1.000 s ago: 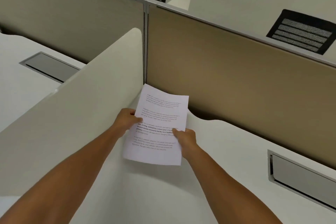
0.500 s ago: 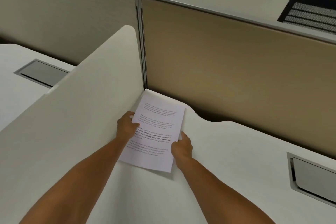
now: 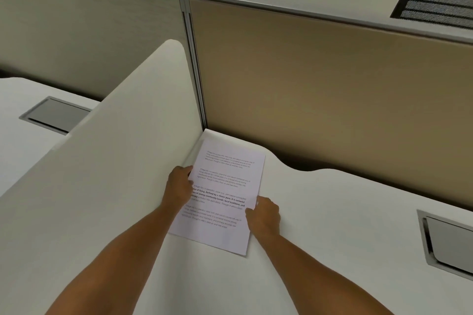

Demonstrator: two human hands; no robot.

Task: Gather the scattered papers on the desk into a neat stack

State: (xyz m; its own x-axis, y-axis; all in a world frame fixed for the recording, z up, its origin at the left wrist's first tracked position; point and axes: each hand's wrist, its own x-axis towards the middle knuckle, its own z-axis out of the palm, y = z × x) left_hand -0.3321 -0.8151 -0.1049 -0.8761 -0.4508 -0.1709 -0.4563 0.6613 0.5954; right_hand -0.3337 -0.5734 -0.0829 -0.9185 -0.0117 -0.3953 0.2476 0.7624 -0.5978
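Now my left hand (image 3: 179, 186) grips the left edge of the papers (image 3: 222, 202), and my right hand (image 3: 263, 215) pinches the right edge. The stack lies on the desk (image 3: 345, 212), tucked into the corner by the divider (image 3: 122, 161) and the panel (image 3: 320, 89). Sheets this light and limp will likely slide and fan, so I judge the long edges the best hold, squeezing gently inward.
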